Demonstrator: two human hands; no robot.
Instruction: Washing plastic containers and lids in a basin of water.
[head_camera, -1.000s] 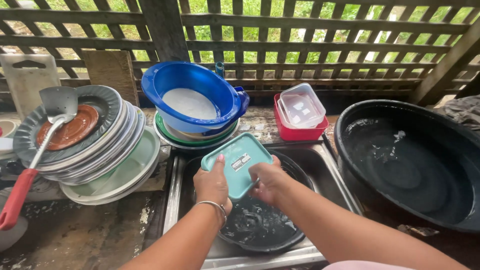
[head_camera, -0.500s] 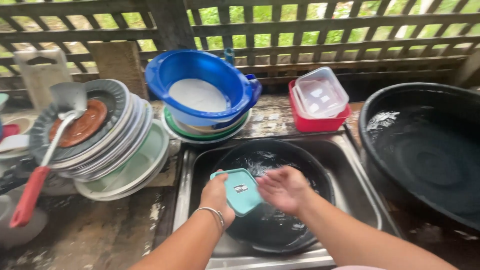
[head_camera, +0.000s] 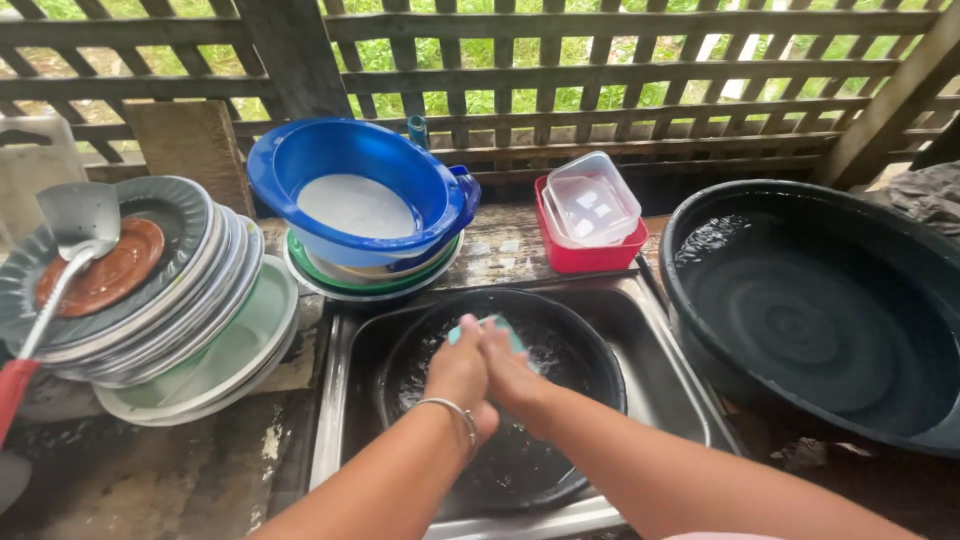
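An outdoor home dishwashing spot: a steel sink (head_camera: 335, 400), stacked plates (head_camera: 170, 300), a black water basin (head_camera: 800, 310) and a wooden lattice wall (head_camera: 560, 60) with greenery behind.

Both forearms are reaching forward from the bottom edge and converging at the middle of the view, bare to the elbow. The left hand (head_camera: 458, 368) is showing its back to the camera, fingers curled in a closed grip, with a thin metal bangle sitting at the wrist. The right hand (head_camera: 512, 372) is pressing against the left, its fingers bent and wrapped inward so that the two hands are touching side by side, knuckles up; the fingertips of both are mostly hidden from view.
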